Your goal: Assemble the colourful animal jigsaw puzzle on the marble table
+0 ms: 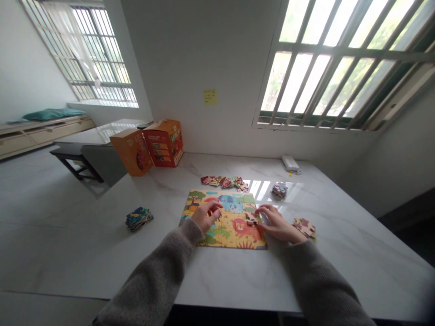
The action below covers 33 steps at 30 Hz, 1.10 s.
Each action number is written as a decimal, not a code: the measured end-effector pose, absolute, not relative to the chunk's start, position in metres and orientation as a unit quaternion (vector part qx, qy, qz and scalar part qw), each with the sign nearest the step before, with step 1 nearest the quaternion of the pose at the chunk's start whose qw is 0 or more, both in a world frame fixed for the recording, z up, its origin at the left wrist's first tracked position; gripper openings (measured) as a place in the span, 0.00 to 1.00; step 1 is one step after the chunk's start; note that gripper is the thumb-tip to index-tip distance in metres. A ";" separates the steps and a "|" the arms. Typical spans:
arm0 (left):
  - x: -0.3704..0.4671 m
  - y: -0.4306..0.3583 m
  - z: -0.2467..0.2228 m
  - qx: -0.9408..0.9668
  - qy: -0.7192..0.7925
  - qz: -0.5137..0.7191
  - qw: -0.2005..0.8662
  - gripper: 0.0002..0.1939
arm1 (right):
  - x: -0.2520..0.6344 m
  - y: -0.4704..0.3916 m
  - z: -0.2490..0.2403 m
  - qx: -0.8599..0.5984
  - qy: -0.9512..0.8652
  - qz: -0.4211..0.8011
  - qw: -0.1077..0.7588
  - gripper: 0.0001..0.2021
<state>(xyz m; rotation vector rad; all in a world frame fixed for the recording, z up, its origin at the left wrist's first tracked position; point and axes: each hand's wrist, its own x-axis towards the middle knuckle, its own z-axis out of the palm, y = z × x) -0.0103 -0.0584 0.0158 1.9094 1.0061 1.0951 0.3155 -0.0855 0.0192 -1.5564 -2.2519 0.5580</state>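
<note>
Right, we've got the puzzle [224, 222] at frame centre on the desk [340, 253], long axis running left-right. Our right hand [277, 224] pinches a loose piece [252, 218] over its right half, just above the lion. Left hand [206, 215] rests on the left half, fingers loosely curled, holding nothing. Right hand is nearer the piece.

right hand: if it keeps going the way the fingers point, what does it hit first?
Probably the loose puzzle piece at the right hand's fingertips, lying on the assembled puzzle; beyond it, the left hand. Contact unclear.

piece piles [226, 182] behind, bare marble [220, 276] ahead
</note>
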 end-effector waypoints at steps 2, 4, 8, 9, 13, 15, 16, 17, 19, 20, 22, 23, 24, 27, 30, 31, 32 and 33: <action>-0.011 -0.058 0.016 0.742 0.390 0.419 0.348 0.09 | 0.315 -0.086 0.022 -0.550 -0.794 0.202 0.160 0.21; -0.011 -0.058 0.017 0.744 0.392 0.415 0.347 0.09 | 0.316 -0.085 0.023 -0.551 -0.795 0.204 0.153 0.20; -0.011 -0.058 0.017 0.746 0.395 0.412 0.343 0.09 | 0.319 -0.085 0.023 -0.541 -0.798 0.211 0.158 0.18; -0.011 -0.058 0.017 0.748 0.396 0.409 0.340 0.09 | 0.319 -0.084 0.023 -0.538 -0.800 0.212 0.161 0.18; -0.012 -0.058 0.017 0.772 0.406 0.383 0.303 0.09 | 0.324 -0.084 0.021 -0.528 -0.804 0.214 0.172 0.17; -0.013 -0.057 0.018 0.792 0.407 0.369 0.265 0.09 | 0.326 -0.083 0.019 -0.522 -0.805 0.217 0.183 0.19; -0.013 -0.057 0.018 0.804 0.407 0.360 0.243 0.09 | 0.327 -0.081 0.017 -0.521 -0.802 0.218 0.193 0.20; -0.013 -0.057 0.018 0.815 0.407 0.349 0.222 0.09 | 0.327 -0.077 0.015 -0.524 -0.797 0.216 0.208 0.21; -0.013 -0.057 0.019 0.834 0.404 0.327 0.188 0.09 | 0.326 -0.067 0.011 -0.541 -0.780 0.193 0.247 0.21; -0.013 -0.057 0.019 0.840 0.402 0.318 0.176 0.09 | 0.324 -0.059 0.010 -0.549 -0.772 0.174 0.269 0.19; -0.013 -0.058 0.019 0.848 0.397 0.311 0.164 0.09 | 0.315 -0.040 0.010 -0.552 -0.766 0.128 0.304 0.15; -0.013 -0.058 0.019 0.849 0.397 0.310 0.162 0.09 | 0.308 -0.030 0.012 -0.540 -0.772 0.115 0.313 0.13; -0.013 -0.058 0.019 0.848 0.398 0.309 0.161 0.10 | 0.300 -0.019 0.015 -0.527 -0.782 0.102 0.315 0.12; -0.013 -0.058 0.019 0.846 0.408 0.304 0.161 0.10 | 0.268 0.014 0.030 -0.505 -0.814 0.066 0.280 0.10; -0.014 -0.057 0.019 0.844 0.412 0.304 0.157 0.09 | 0.230 0.042 0.044 -0.511 -0.839 0.022 0.184 0.12; -0.015 -0.056 0.018 0.843 0.413 0.307 0.154 0.09 | 0.218 0.050 0.047 -0.512 -0.842 0.019 0.170 0.12; -0.015 -0.056 0.018 0.842 0.414 0.311 0.152 0.09 | 0.206 0.057 0.048 -0.513 -0.844 0.017 0.159 0.12; -0.016 -0.055 0.018 0.841 0.415 0.315 0.149 0.09 | 0.196 0.064 0.048 -0.515 -0.844 0.017 0.148 0.12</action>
